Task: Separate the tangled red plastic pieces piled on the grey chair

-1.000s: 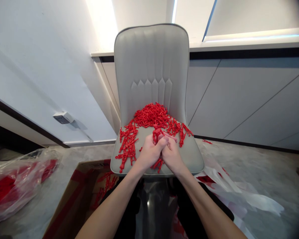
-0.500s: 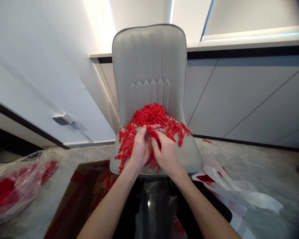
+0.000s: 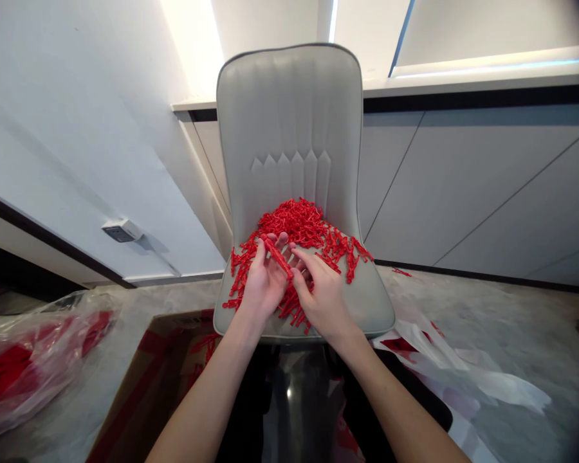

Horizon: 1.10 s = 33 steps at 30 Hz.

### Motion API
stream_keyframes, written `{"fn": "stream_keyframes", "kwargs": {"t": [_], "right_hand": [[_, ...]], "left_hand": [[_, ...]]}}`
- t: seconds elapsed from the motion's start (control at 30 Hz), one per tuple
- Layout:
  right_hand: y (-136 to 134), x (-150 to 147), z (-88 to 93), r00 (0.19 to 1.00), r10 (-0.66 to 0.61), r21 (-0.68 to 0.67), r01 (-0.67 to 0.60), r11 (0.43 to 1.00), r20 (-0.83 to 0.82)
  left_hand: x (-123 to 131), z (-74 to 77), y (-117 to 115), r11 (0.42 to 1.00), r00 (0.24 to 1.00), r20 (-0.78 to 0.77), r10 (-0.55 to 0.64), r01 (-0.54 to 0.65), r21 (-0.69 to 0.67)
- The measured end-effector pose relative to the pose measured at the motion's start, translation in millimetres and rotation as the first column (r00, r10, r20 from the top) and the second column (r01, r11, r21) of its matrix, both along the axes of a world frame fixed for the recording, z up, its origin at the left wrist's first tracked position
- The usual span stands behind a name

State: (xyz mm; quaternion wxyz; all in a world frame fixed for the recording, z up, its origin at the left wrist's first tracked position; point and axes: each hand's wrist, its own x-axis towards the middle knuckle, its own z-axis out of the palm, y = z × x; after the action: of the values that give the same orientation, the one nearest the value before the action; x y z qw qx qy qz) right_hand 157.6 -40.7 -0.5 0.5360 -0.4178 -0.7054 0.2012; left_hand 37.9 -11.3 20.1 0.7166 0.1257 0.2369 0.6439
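Note:
A slim, knobbly red piece (image 3: 277,256) lies slantwise across the palm of my left hand (image 3: 265,283). My left thumb presses on its upper end, and the fingers curl up behind it. The thumb and fingers of my right hand (image 3: 321,292) close around its lower end. Its exact kind is too small to make out. Below and around my hands, a heap of similar red pieces (image 3: 294,218) covers much of the grey chair's seat (image 3: 361,308). More of them lie in loose bunches at the left and right of the seat.
An open cardboard box (image 3: 135,379) with red pieces inside stands on the floor at the lower left. Farther left lies a clear plastic bag (image 3: 53,347) with red contents. White plastic sheeting (image 3: 482,379) is at the right. A socket box (image 3: 121,230) juts from the wall.
My hands have drawn slightly apart and the left palm has opened upward. The red piece, partly hidden between them before, now shows along its length.

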Motion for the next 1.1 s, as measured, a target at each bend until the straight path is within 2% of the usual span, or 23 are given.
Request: {"fn": "stream_keyframes", "kwargs": {"t": [0.2,0.33,0.47,0.6,0.73,0.8,0.9,1.03,1.1], "right_hand": [[-4.5,-2.5,4.3,0.998,0.043,0.014,-0.044,0.999,0.035],[-3.3,-3.9,2.4,0.999,0.003,0.015,-0.003,1.0,0.048],[-2.0,-3.6,2.2,0.999,-0.035,0.009,0.034,0.999,0.019],[-2.7,-1.3,5.3,0.996,-0.088,0.011,0.088,0.996,-0.031],[-3.5,2.5,7.0,0.989,-0.132,-0.029,0.13,0.991,-0.071],[-3.7,3.8,6.9,0.986,-0.133,-0.059,0.127,0.99,-0.098],[-3.8,4.1,6.8,0.985,-0.111,-0.086,0.1,0.991,-0.133],[-4.1,3.5,8.4,0.979,-0.111,-0.085,0.098,0.992,-0.168],[-4.2,3.6,9.2,0.978,-0.115,-0.077,0.103,0.992,-0.176]], "left_hand": [[4.6,-9.2,0.5,0.986,0.98,-0.144,0.136,-0.12,0.114],[8.5,-7.1,-4.2,0.967,0.938,-0.295,0.182,-0.117,0.228],[11.5,-3.9,-7.8,0.958,0.927,-0.33,0.18,-0.088,0.275],[14.2,-4.9,-10.3,0.946,0.906,-0.401,0.133,0.004,0.323],[16.2,-4.3,-14.8,0.888,0.84,-0.541,-0.05,0.285,0.361],[16.7,-2.4,-17.1,0.871,0.831,-0.541,-0.131,0.357,0.337],[17.6,-0.5,-18.5,0.892,0.863,-0.474,-0.177,0.344,0.293],[19.7,-2.7,-17.8,0.922,0.886,-0.445,-0.129,0.272,0.275],[20.7,-4.0,-17.6,0.919,0.888,-0.443,-0.123,0.27,0.287]]}}
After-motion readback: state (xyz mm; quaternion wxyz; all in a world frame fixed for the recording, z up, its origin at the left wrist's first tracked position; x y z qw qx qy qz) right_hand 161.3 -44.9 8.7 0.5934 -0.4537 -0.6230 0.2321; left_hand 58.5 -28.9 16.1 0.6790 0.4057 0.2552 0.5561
